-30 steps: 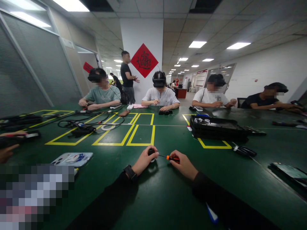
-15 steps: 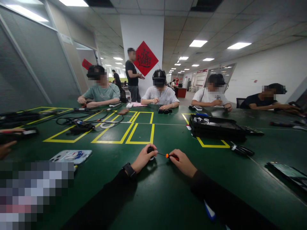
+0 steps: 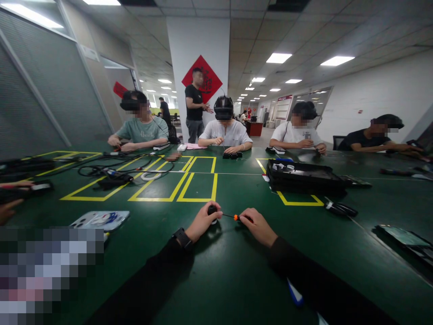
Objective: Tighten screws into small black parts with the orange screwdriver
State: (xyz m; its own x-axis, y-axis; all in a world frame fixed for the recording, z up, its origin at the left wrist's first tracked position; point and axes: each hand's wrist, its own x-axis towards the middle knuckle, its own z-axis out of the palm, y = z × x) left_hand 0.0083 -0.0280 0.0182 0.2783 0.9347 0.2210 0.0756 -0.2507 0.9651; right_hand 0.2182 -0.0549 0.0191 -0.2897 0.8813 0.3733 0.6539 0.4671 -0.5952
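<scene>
My left hand (image 3: 204, 221) is closed around a small dark rounded object (image 3: 212, 210) with a pale lower edge; its kind I cannot make out. In my right hand (image 3: 259, 225) lies the handle of a screwdriver (image 3: 236, 217), orange at the collar, fingers wrapped round it. The thin shaft points left, and its tip reaches the dark object or the fingertips beside it; the exact contact is hidden. Both hands rest low over the green table (image 3: 230, 275).
A black tray (image 3: 304, 176) with small parts stands ahead on the right, a black cable bundle (image 3: 340, 209) beside it. Left are a phone (image 3: 101, 218) and tangled cables (image 3: 115, 178). A blue-and-white item (image 3: 295, 293) lies near my right sleeve. Several people sit across the table.
My hands keep almost the same grip and place, with the screwdriver still against the left hand's side. In the background, the standing person has shifted to the right.
</scene>
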